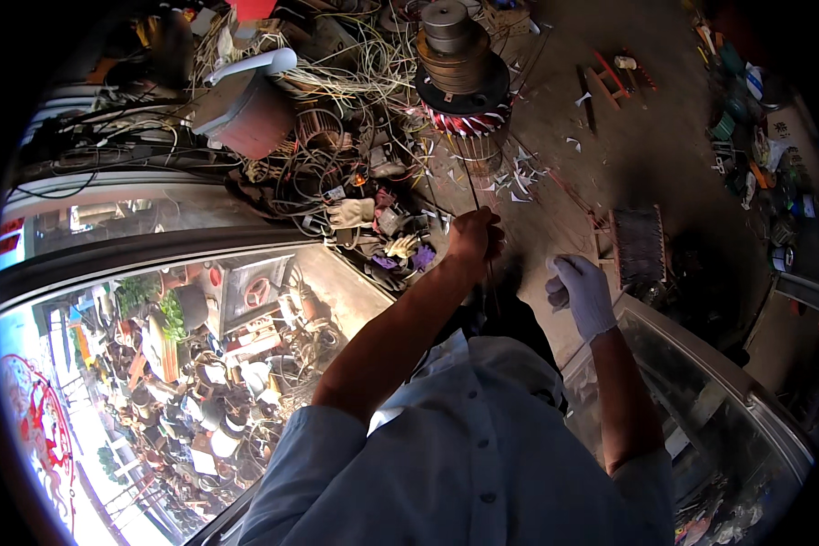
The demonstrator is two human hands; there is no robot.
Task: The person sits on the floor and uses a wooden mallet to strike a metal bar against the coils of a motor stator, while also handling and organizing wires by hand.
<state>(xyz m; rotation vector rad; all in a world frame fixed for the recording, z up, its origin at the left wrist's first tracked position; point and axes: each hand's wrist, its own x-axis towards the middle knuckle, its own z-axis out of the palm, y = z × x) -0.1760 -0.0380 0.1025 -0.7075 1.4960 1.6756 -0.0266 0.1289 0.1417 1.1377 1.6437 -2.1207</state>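
My bare left hand (475, 238) is closed around a thin dark cord or wire (472, 187). One end runs up toward a motor rotor (464, 118), the other hangs below the fist. Upright on the floor ahead, the rotor has a grey metal top, brown rings, a black disc and red-and-white winding ends. White scraps (521, 177) lie around its base. My right hand (581, 293), in a white glove, is curled shut at the right, apart from the cord. What its fingers hold, if anything, is hidden.
Tangled wires (364, 68) and a grey box (246, 114) fill the far left. Work gloves (350, 214) lie on a pile left of my hand. Glass doors (692, 391) flank me. A dark coil-like block (639, 246) and a red wooden frame (612, 77) are at the right.
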